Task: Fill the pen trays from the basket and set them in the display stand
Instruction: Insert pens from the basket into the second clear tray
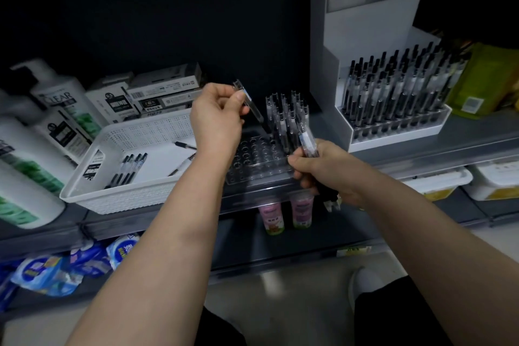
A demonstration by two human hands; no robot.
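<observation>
L hand [216, 118] pinching single pen [250, 102] above clear tray [252, 161]; R hand [323, 168] fisted round pen bundle [307, 139], basket [118, 185] beside.

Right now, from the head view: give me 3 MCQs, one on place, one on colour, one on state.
1. Where is the white basket relative to the clear pen tray?
A. To its left
B. To its right
C. Stacked on it

2. What colour is the display stand?
A. Red
B. White
C. Green

3. What does the left hand hold?
A. Nothing
B. A shampoo bottle
C. A single pen

Answers:
1. A, the basket sits left of the tray on the same shelf.
2. B, its back panel and base are white.
3. C, the fingers pinch one pen above the tray, while the right hand grips a bunch of pens.
</observation>
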